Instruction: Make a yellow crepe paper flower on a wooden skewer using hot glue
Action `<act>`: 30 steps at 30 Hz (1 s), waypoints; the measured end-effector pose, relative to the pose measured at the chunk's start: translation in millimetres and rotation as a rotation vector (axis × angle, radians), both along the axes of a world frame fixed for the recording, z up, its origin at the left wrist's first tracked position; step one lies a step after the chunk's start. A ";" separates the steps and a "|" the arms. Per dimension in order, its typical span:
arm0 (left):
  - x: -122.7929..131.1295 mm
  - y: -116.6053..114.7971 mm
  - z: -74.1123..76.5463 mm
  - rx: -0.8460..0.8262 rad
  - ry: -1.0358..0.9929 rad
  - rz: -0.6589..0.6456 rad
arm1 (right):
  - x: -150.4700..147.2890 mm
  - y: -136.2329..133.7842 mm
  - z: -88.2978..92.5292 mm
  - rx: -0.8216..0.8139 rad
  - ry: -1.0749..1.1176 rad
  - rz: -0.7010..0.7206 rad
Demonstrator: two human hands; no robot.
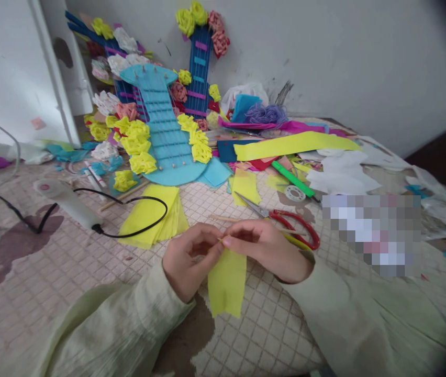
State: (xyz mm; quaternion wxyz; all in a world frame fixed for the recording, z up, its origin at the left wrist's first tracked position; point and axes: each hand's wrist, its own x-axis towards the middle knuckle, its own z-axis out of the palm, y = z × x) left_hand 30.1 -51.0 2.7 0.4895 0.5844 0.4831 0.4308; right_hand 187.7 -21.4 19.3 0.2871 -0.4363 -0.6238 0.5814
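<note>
A strip of yellow crepe paper (226, 285) hangs down between my hands over the checked cloth. My left hand (193, 259) pinches its top edge between thumb and forefinger. Right beside it, my right hand (268, 246) pinches the same edge, thumb tip pressed on the paper. The fingertips nearly meet, and the other fingers are partly hidden. Beyond my left hand lies a stack of yellow paper pieces (150, 217). Red-handled scissors (311, 230) rest just past my right hand, with a thin wooden stick (223, 217) near their blades.
A blue paper instrument model (162, 125) trimmed with yellow paper flowers (138, 146) stands behind. To the left lies a white corded tool (66, 204), its black cord (164, 209) looping over the paper stack. A green cutter (293, 178) and a long yellow strip (293, 145) lie right of centre.
</note>
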 end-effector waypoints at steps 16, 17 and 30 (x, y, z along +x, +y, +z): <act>2.2 -0.6 0.1 -0.026 -0.030 -0.009 | -1.7 -2.2 -1.1 0.019 -0.038 0.028; 2.5 -0.5 0.5 -0.034 -0.039 -0.012 | -1.7 -2.1 -1.1 0.021 -0.046 0.025; 3.3 -0.1 0.9 -0.062 -0.057 0.005 | -1.8 -3.0 0.0 0.026 -0.039 0.027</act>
